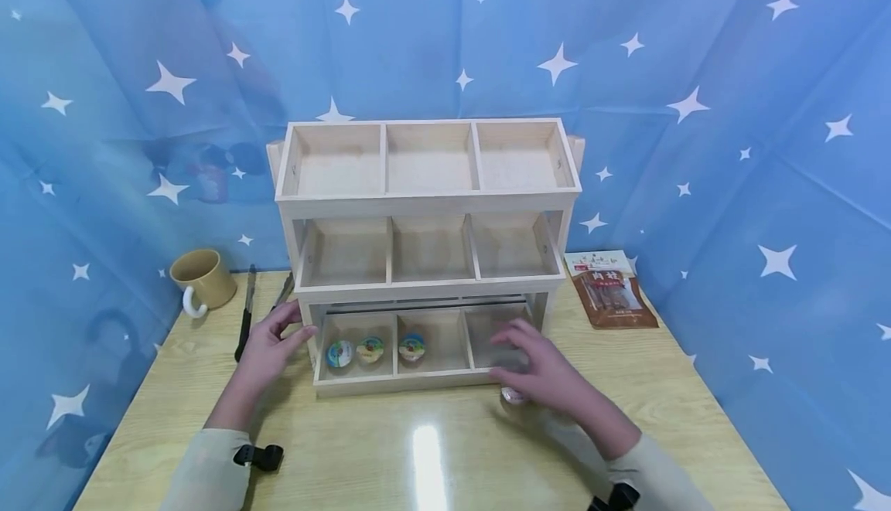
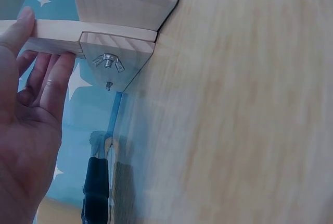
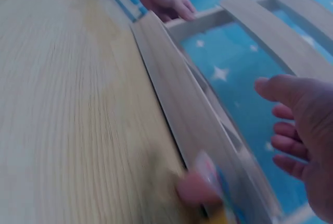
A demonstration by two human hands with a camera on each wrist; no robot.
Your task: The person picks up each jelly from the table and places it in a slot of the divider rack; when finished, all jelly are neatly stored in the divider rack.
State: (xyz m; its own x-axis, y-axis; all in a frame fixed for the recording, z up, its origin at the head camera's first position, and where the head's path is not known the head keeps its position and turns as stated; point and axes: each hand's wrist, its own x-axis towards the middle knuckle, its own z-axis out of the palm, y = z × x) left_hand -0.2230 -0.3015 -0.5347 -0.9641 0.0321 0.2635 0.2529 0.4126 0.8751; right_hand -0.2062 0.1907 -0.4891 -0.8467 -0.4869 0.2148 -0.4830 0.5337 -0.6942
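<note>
A light wooden three-tier shelf [image 1: 428, 206] stands on the table, each tier split into three compartments. My left hand [image 1: 274, 341] holds the shelf's left side post, thumb on one face and fingers on the other, as the left wrist view shows. Over the bottom tier's right compartment is my right hand [image 1: 536, 364], fingers loosely bent and holding nothing. Below it on the table lies a small jelly cup [image 1: 513, 396], partly hidden by the hand and blurred in the right wrist view. Two jelly cups, one blue-lidded [image 1: 339, 353] and one yellowish [image 1: 370, 349], sit in the bottom left compartment; another cup [image 1: 411, 347] is in the middle one.
A tan mug [image 1: 203, 279] with a white handle stands at the back left. Beside it lies a black-handled utensil [image 1: 245, 325], with another dark one [image 1: 284, 290] near the shelf. A brown snack bag [image 1: 612, 294] lies to the shelf's right. Blue star-patterned cloth hangs behind.
</note>
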